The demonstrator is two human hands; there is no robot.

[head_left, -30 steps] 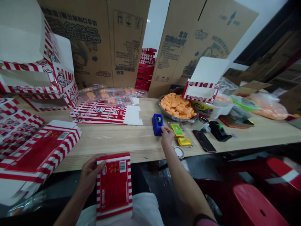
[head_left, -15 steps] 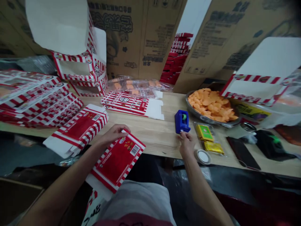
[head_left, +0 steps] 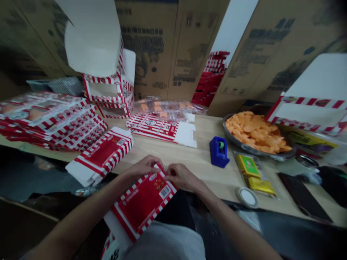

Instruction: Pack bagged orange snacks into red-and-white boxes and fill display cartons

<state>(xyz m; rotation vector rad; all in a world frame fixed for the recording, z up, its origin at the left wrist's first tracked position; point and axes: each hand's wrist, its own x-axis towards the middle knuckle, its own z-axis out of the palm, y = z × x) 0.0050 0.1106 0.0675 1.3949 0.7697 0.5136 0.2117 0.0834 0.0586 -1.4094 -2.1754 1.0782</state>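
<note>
A red and white striped carton [head_left: 146, 202] lies tilted over my lap with its barcode side up. My left hand [head_left: 146, 167] is closed on its far edge, thumb on the near face. At the carton's far right corner, my right hand [head_left: 179, 176] has thumb and fingers pinched together. Whatever is between those fingertips is too small to make out. On the table to the right stands a blue tape dispenser [head_left: 219, 151] with a green core, apart from both hands.
Left are stacked striped cartons [head_left: 54, 119] and a closed carton [head_left: 105, 151]. Behind lie a flat carton [head_left: 162, 128] and clear packets [head_left: 168, 106]. Right are a bowl of orange pieces [head_left: 255, 130], yellow packs [head_left: 252, 171], a white tape roll [head_left: 247, 197] and a dark phone-like slab [head_left: 303, 196].
My right hand has left the tape dispenser and moved left to the carton's corner, beside my left hand. My left hand still holds the carton. The whole view has shifted slightly.
</note>
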